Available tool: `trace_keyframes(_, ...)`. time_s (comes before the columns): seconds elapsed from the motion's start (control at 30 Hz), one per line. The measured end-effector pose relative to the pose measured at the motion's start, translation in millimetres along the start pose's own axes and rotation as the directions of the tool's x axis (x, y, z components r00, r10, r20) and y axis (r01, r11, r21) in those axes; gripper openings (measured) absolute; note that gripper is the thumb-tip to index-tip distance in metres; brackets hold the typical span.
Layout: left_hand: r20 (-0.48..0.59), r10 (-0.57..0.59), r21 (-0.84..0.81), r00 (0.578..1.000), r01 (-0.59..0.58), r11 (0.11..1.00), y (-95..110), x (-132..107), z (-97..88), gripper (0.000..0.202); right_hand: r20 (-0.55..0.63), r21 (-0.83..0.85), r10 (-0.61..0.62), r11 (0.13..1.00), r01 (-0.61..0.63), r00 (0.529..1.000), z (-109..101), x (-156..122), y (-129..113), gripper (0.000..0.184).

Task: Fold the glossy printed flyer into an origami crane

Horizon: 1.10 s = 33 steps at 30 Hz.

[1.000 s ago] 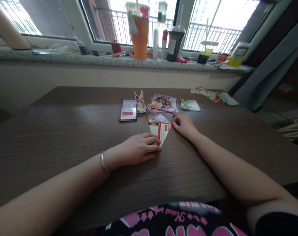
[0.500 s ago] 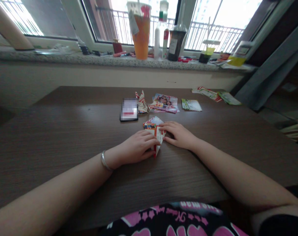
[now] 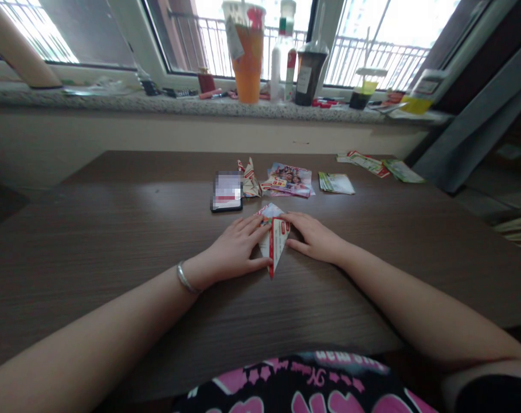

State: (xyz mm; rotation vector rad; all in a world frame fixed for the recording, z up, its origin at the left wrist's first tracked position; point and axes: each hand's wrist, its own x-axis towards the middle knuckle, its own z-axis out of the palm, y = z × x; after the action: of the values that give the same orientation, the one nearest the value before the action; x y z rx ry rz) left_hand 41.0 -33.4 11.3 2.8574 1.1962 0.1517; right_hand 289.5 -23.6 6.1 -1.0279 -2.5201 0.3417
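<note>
Left hand (image 3: 238,244) now splays its fingers higher over the red-and-white, kite-shaped folded paper (image 3: 281,238) mid-frame; both sides look steadied. Right hand (image 3: 315,234) touches its right edge, fingers parted.

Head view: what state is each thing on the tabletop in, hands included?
Kite-shaped paper: folded, narrow point toward the person
Left hand: on the paper's left side
Right hand: at its right edge
Paper figure: folded, points upward
Dark-rimmed device: flat, face pixelated
Photo leaflets: overlapping
Green-edged cards: stacked
Far-right leaflets: spread
</note>
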Motion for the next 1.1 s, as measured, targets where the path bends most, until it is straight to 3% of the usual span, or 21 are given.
trace_keyframes(0.3, -0.052, 0.005, -0.007, 0.999, -0.006, 1.0, -4, -4, 5.6, 0.076, -0.146, 0.248, 0.155, 0.962, -0.116, 0.977, 4, -3, 11, 0.046)
trace_keyframes(0.5, -0.05, 0.022, -0.035, 0.998, -0.024, 0.999, -3, -6, 3.0, 0.063, -0.131, 0.278, 0.233, 0.942, -0.19, 0.963, 1, -4, 15, 0.036)
trace_keyframes(0.7, -0.087, 0.058, -0.046, 0.995, -0.062, 0.997, -3, -5, 1.5, 0.06, -0.063, 0.042, 0.039, 0.998, -0.037, 0.997, -4, -4, 10, 0.023)
trace_keyframes(0.87, -0.132, 0.123, -0.051, 0.984, -0.13, 0.99, -4, -4, 3.2, 0.056, -0.035, 0.025, -0.114, 0.993, 0.115, 0.993, -3, -5, 6, 0.032)
trace_keyframes(1.1, -0.168, 0.126, -0.008, 0.978, -0.129, 0.992, -2, -7, 0.6, 0.053, 0.028, -0.014, -0.093, 0.996, 0.094, 0.995, -8, -3, -1, 0.037)
